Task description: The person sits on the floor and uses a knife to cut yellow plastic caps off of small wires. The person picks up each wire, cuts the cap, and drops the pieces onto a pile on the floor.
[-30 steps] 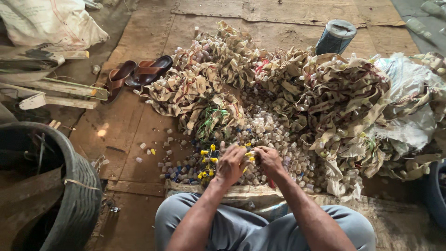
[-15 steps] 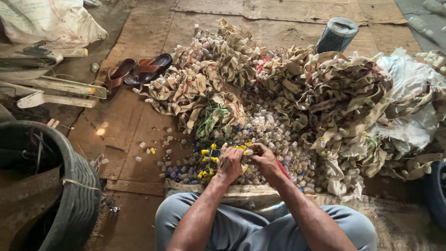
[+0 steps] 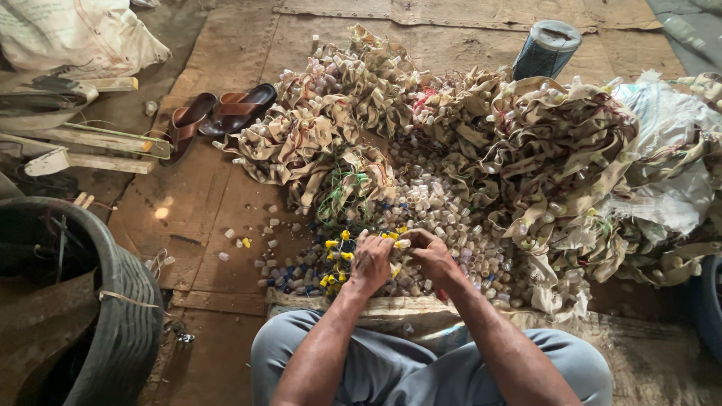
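Both hands (image 3: pixel 402 256) — closed on small cap (image 3: pixel 403 243)

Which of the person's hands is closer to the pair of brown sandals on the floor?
Left. The left hand sits over the small yellow pieces, on the side toward the brown sandals at upper left. The right hand is just beyond it, farther from them.

A small pale plastic cap (image 3: pixel 403 243) is sitting pinched between both hands, just above the heap of whitish caps (image 3: pixel 444 218) spreading over the floor.
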